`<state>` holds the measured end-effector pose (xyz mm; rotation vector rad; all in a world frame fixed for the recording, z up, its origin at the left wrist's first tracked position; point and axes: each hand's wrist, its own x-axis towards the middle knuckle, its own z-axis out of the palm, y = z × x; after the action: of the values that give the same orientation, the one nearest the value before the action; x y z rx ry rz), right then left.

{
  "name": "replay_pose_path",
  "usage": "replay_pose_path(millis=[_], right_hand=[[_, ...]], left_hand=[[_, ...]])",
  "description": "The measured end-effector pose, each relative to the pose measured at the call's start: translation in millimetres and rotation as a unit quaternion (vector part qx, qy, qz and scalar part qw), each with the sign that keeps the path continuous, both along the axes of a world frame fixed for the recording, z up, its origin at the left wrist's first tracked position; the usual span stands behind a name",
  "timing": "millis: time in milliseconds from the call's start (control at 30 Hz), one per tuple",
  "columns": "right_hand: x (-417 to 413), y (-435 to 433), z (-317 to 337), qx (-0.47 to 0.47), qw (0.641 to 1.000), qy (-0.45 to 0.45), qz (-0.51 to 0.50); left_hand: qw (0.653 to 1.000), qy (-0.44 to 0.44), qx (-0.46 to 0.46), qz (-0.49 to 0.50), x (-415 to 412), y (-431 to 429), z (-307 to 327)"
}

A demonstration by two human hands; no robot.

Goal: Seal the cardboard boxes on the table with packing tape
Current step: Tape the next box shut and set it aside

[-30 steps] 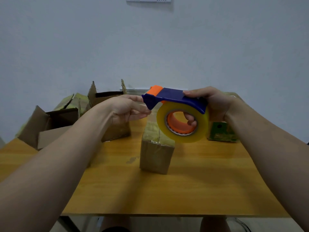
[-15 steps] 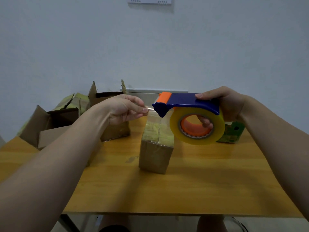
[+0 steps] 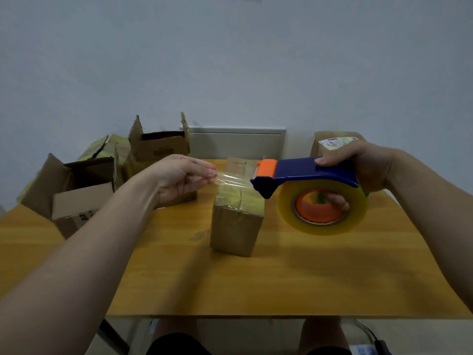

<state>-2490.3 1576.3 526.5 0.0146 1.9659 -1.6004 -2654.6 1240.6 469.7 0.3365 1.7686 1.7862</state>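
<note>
A closed brown cardboard box (image 3: 236, 226) with old tape on its top stands in the middle of the wooden table (image 3: 281, 278). Above it my right hand (image 3: 363, 170) grips a blue and orange tape dispenser (image 3: 304, 172) holding a yellowish roll of packing tape (image 3: 322, 208), fingers through the roll's core. My left hand (image 3: 184, 178) pinches the free end of the clear tape strip (image 3: 234, 181), which stretches from the dispenser's mouth to my fingers, above the box's far end.
Open cardboard boxes (image 3: 82, 190) with raised flaps crowd the table's left back, one taller open box (image 3: 158, 144) behind them. A labelled closed box (image 3: 335, 144) stands at the back right. A grey panel (image 3: 235, 142) sits against the wall.
My right hand has drawn the dispenser to the right and my left hand has held the tape end, so a longer strip of clear tape now spans between them.
</note>
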Motion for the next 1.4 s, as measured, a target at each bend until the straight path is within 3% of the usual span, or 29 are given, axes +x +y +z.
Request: replay_pose_path(millis=[133,233,400,600,733,1233,1400], right_hand=[[6,1,-13,-0.038,0.999,0.009,-0.023],[7,-3,-19,-0.101,0.992,0.02,0.078],[7,-1,-21,-0.151,0.983,-0.006,0.108],[6,0,-23,-0.038,0.997,0.046,0.052],[5,-10,-23,0.032,0.998,0.023,0.041],[3,-13,-44,0.077,0.996,0.017,0.047],[1,-12,-48,0.08,0.996,0.013,0.025]], left_hand=[[0.999,-0.033,0.032,0.009,3,0,-8],[0.998,-0.036,0.042,0.016,3,0,-7],[0.999,-0.046,0.028,0.007,9,0,-9],[0.999,-0.003,0.008,0.04,19,1,-18],[0.996,0.058,-0.043,0.058,26,1,-28],[0.956,0.239,-0.139,0.094,42,3,-40],[0.925,0.31,-0.193,0.104,46,6,-39]])
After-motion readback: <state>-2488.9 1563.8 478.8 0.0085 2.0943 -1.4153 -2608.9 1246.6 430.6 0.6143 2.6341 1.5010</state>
